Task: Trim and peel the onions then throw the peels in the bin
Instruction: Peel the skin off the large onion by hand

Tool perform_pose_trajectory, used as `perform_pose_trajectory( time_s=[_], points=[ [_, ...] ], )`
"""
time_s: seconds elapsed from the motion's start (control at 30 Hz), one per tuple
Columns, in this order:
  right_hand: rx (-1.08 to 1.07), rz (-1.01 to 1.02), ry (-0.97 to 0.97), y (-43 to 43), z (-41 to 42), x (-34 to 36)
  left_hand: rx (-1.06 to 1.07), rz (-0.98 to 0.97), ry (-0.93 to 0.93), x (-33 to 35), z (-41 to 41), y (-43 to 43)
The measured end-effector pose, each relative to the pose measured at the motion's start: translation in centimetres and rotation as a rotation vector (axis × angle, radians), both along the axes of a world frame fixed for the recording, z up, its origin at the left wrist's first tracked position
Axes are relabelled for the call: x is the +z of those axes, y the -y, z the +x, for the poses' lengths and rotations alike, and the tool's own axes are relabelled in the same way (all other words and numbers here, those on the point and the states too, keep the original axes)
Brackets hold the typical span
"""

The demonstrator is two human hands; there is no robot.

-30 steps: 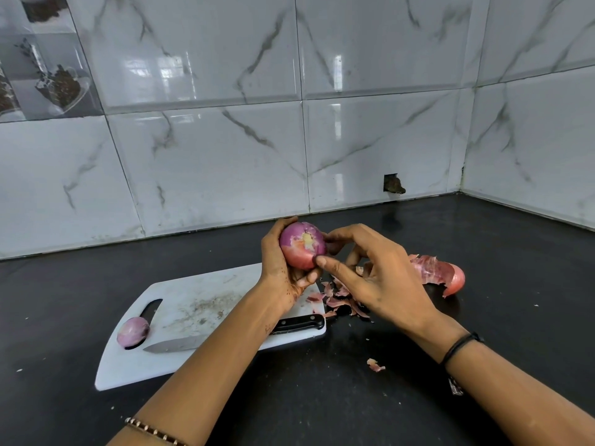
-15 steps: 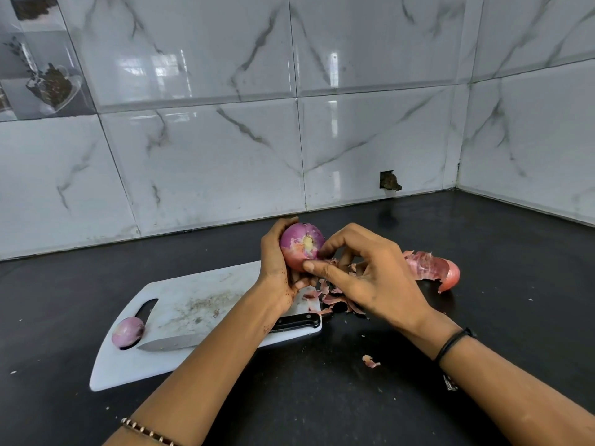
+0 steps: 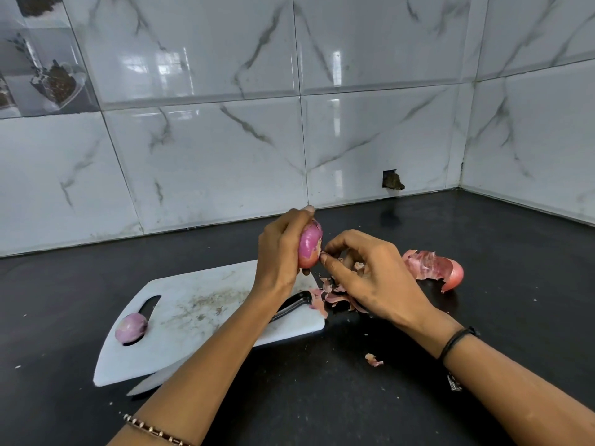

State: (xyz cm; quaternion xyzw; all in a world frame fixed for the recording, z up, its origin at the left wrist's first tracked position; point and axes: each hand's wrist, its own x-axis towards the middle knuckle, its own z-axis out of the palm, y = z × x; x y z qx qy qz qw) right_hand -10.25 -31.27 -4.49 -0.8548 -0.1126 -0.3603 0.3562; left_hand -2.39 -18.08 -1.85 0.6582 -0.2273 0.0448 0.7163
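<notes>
My left hand (image 3: pixel 279 252) grips a red onion (image 3: pixel 309 244) above the right end of the white cutting board (image 3: pixel 199 313). My right hand (image 3: pixel 367 278) pinches the skin at the onion's right edge with thumb and forefinger. A peeled onion (image 3: pixel 131 327) sits at the board's handle slot on the left. A black-handled knife (image 3: pixel 291 305) lies across the board, mostly hidden under my left forearm. Loose pink peels (image 3: pixel 331 296) lie by the board's right corner, under my right hand.
A large piece of onion skin (image 3: pixel 433 268) lies on the black counter to the right. A small peel scrap (image 3: pixel 373 360) lies nearer me. White marble tiles form the back wall and the right corner. No bin is in view.
My left hand has turned the onion so its side faces me instead of its cut end. My right fingers have closed into a pinch at the onion's edge.
</notes>
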Motion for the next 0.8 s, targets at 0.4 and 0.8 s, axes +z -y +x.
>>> perform_pose_trajectory(
  time_s=[0.4,0.8],
  points=[
    [-0.164,-0.351,0.200,0.1,-0.5,-0.2,0.050,-0.056,-0.396,-0.2,-0.2,0.8],
    [-0.279,-0.203,0.074,1.8,1.1,-0.9,-0.261,-0.376,-0.536,1.7,-0.1,-1.1]
  ],
)
